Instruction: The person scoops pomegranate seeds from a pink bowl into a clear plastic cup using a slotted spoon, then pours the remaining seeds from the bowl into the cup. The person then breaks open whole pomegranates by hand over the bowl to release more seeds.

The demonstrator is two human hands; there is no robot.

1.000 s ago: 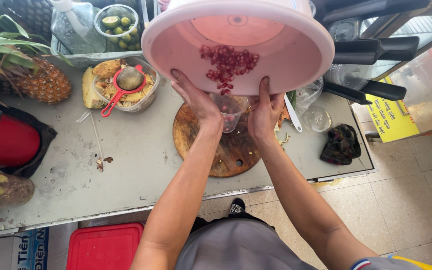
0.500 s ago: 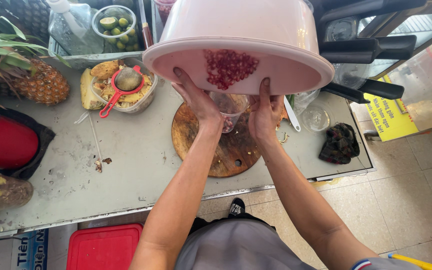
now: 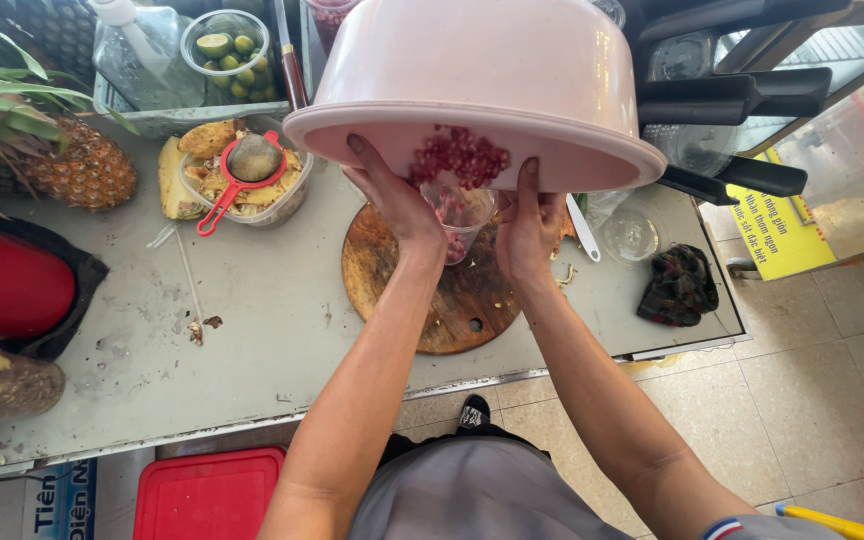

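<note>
1. The left hand point(image 3: 392, 195) and right hand point(image 3: 529, 222) are both clamped on the near rim of a large pink basin point(image 3: 482, 80), held apart with fingers under the rim and thumbs on its edge.
2. The basin is raised above the bench point(image 3: 252, 300) and tipped steeply toward the person, its mouth facing down.
3. A cluster of red pomegranate seeds point(image 3: 460, 158) sits at the low lip of the basin, between the two hands.
4. Directly under that lip, at 6 o'clock from the seeds, a clear plastic cup point(image 3: 457, 222) stands on a round wooden cutting board point(image 3: 432, 295); red seeds show inside it.
5. At 9 o'clock from the basin a clear tub of fruit peels point(image 3: 242, 190) carries a red-handled strainer point(image 3: 237, 175).
6. Farther toward 9 o'clock a whole pineapple point(image 3: 77, 165) lies on the bench.
7. At 3 o'clock from the board a dark crumpled cloth point(image 3: 680, 285) rests near the bench edge.
</note>
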